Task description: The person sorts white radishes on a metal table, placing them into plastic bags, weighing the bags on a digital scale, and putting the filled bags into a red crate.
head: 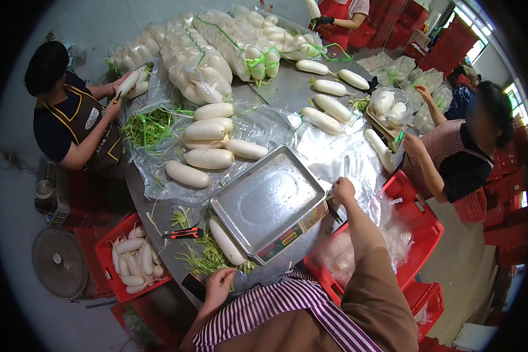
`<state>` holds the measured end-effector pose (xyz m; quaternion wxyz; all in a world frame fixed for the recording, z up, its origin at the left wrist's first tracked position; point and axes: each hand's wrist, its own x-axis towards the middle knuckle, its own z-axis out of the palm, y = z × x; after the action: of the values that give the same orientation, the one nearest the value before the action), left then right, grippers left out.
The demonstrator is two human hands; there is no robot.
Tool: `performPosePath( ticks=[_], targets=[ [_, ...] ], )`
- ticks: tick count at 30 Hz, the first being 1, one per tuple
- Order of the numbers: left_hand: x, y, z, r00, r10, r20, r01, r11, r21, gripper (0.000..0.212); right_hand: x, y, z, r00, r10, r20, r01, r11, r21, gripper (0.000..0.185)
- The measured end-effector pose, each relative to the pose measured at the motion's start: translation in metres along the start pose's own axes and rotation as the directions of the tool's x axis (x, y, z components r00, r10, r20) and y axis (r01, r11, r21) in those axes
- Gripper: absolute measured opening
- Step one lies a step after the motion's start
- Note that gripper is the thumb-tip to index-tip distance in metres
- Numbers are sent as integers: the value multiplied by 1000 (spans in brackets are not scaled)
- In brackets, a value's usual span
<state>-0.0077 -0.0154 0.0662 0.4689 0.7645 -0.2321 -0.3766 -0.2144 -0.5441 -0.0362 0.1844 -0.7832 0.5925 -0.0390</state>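
My left hand [219,284] hovers or rests at the table's near edge, its fingers loosely curled, and I see nothing held in it. Beside it are a dark phone [194,287] and green leaf trimmings [215,250]. My right hand [344,190] is curled down at the edge of clear plastic bags [361,176], right of the weighing scale; what its fingers grip is hidden. A shallow metal tray [268,198] sits tilted in view on the scale [286,242]. One white radish [226,242] lies along the tray's left side. Several more radishes [209,158] lie beyond the tray on plastic.
A utility knife [182,233] lies left of the tray. Dark-handled tool [334,213] lies below my right hand. Red crates [416,259] [110,259] flank the table. Bagged radishes [198,61] stand at the far side. Three other people work around the table; one has a second scale [385,127].
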Motion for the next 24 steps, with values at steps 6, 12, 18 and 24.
performPosePath(
  ticks=[6,12,18,24],
  targets=[
    [1,-4,5,999,14,-30,-14,1000,-8,17,10,-20,-26,997,-63,39,61,997,45,23],
    [2,20,23,991,107,76,-115,987,114,17,6,5,-4,1000,19,10,-20,1000,11,25],
    [0,9,20,993,103,64,-107,992,67,18,24,-73,-140,843,-234,-485,384,892,238,22],
    [33,50,25,956,248,155,-262,962,73,19,-8,-131,-237,733,-252,-632,553,761,338,19]
  ],
)
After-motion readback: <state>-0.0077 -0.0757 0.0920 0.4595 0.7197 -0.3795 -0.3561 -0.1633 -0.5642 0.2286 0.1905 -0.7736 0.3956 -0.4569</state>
